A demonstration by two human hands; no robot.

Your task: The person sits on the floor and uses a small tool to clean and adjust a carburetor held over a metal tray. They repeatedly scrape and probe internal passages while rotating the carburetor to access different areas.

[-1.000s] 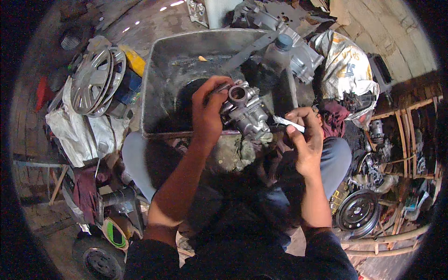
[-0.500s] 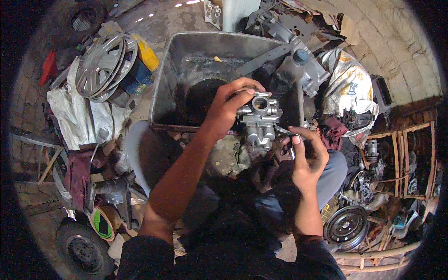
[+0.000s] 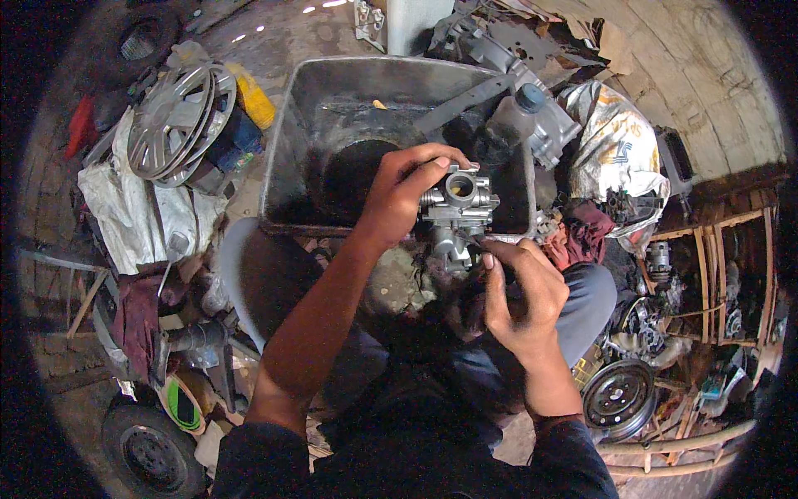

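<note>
A silver metal carburetor (image 3: 457,214) is held up over the near rim of a grey tub, its round bore facing upward. My left hand (image 3: 402,190) grips it from the left, with the thumb and fingers closed at its top. Against the carburetor's lower right side, my right hand (image 3: 529,293) has its thumb and forefinger brought together in a pinch. Whatever sits between those fingertips is too small and dark to make out.
The grey tub (image 3: 274,150) holds dark residue, a flat metal bar (image 3: 465,103) and a clear bottle with a blue cap (image 3: 530,98). Hubcaps (image 3: 166,125) lie on the left beside a white sack. A printed sack (image 3: 611,150) and a red cloth (image 3: 586,233) lie right.
My right hand has moved left and slightly down, closer under the carburetor. The slim metal piece seen at its fingertips earlier no longer shows clearly. My left hand keeps its hold.
</note>
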